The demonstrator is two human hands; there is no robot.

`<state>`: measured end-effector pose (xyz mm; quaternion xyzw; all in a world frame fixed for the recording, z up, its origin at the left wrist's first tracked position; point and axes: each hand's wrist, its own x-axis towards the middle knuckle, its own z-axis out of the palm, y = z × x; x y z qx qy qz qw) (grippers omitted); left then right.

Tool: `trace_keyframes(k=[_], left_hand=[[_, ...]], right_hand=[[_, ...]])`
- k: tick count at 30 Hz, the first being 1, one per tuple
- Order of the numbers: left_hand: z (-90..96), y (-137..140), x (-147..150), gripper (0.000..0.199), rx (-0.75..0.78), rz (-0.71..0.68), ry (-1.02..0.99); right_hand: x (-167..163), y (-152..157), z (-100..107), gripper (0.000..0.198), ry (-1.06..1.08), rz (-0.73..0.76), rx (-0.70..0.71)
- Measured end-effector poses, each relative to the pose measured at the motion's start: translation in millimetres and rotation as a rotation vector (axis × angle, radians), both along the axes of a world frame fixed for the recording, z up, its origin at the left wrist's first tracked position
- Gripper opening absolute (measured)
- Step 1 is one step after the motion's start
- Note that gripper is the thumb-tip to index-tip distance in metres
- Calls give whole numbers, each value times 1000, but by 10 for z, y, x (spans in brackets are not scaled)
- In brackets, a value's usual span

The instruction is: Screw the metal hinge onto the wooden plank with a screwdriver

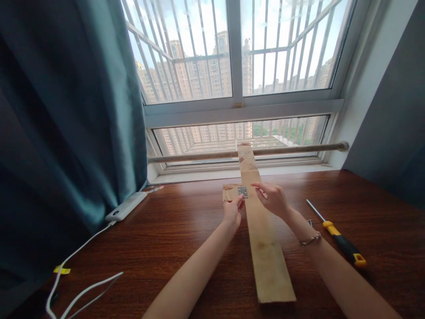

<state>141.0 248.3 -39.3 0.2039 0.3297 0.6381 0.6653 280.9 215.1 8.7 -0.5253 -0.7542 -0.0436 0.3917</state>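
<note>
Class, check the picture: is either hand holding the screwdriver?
No, the screwdriver lies on the table, apart from the left hand at the hinge and the right hand by the long board.

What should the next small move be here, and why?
Probably steady the metal hinge with the left hand: it appears to span the short board and the long board, and that hand is right at its near edge.
</note>
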Motion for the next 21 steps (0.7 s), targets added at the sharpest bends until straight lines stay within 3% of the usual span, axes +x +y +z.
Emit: trace_keyframes(k=[3,5,9,12,15,21], left_hand=[[-3,10,-4,26,-2,1,11],[-11,18,-5,25,6,4,14],[-23,30,-5,27,5,15,27],[-13,26,-4,26,0,5,22],[-1,21,-4,23,-11,6,21],[-1,29,-10,24,-8,0,31]], right_hand=[[303,-138,133,23,178,-65,-110],[580,-227,151,17,203,-96,-265],[1083,-334,-18,11,55,-248,-684],[1258,-340,-211,5,-140,-407,-875],[1276,-315,-350,9,-221,-491,-944],[1221,-283,-445,22,-274,-584,-943]])
